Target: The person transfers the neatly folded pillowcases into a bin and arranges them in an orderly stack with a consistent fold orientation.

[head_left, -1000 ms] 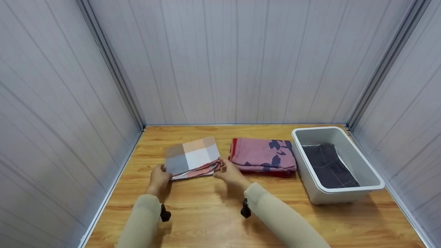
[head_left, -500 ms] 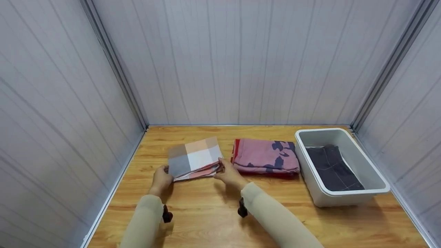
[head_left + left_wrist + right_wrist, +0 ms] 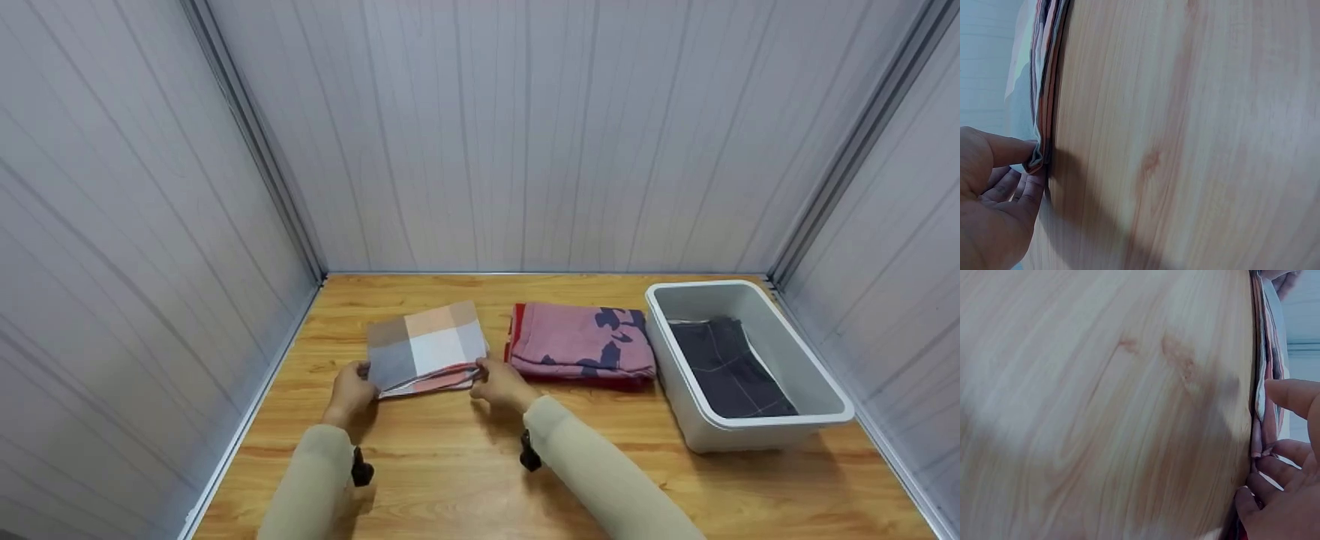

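A folded checked cloth [image 3: 435, 349] in white, grey, brown and peach lies on the wooden table, its stacked layers showing along the near edge. My left hand [image 3: 352, 392] pinches its near left corner; the left wrist view has the thumb [image 3: 1013, 151] over the layers and the fingers [image 3: 1032, 191] beneath. At the near right corner my right hand [image 3: 502, 382] holds the cloth's edge. In the right wrist view its thumb [image 3: 1294, 395] is on the layers, and the other fingers [image 3: 1278, 469] curl at the corner. Part of that corner is hidden by the hand.
Just right of the right hand lies a folded pink cloth [image 3: 562, 337] with dark blue shapes and red underneath. Beside it stands a white bin [image 3: 694, 382] with a folded dark cloth [image 3: 731, 367] inside. Pale panel walls [image 3: 487, 135] enclose the table's back and sides.
The checked cloth's near right corner, lifted with layers spread before, now lies flatter, and my right hand has come down slightly with it. My left hand keeps its corner. The whole view has shifted slightly.
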A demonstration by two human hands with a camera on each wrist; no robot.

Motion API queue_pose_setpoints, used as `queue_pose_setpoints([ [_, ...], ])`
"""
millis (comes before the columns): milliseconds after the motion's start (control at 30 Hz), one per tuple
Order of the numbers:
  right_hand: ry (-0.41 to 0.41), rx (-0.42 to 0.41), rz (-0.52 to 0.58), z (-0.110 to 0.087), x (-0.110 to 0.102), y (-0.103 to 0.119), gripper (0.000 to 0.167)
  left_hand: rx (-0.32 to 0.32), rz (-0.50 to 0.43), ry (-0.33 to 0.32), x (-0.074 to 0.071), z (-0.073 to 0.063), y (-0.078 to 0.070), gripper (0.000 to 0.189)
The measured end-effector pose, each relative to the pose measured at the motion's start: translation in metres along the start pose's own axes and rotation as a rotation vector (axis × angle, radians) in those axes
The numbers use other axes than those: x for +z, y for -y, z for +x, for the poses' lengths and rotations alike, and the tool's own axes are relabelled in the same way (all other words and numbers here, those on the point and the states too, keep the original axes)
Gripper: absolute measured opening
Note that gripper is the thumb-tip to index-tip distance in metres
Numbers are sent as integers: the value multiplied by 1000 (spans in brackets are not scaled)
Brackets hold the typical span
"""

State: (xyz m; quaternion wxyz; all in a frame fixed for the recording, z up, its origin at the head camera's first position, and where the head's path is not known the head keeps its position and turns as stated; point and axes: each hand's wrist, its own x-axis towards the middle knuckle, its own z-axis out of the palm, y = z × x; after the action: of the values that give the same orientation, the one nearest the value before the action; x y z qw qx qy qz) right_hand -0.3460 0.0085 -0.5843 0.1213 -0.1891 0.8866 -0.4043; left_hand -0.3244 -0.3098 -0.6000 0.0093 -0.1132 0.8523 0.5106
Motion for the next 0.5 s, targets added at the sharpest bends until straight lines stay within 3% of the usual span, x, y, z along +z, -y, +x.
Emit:
queue_pose_setpoints([
  [167, 1, -30, -19, -4, -1, 0, 52, -28, -28, 25, -7, -3, 1, 71],
  [367, 27, -36, -8, -10, -2, 2, 47, -73, 34, 91, -21, -8, 5, 67],
  [500, 33, -50, -21, -16, -4, 2, 43, -45, 88, 157, -27, -14, 3, 66],
])
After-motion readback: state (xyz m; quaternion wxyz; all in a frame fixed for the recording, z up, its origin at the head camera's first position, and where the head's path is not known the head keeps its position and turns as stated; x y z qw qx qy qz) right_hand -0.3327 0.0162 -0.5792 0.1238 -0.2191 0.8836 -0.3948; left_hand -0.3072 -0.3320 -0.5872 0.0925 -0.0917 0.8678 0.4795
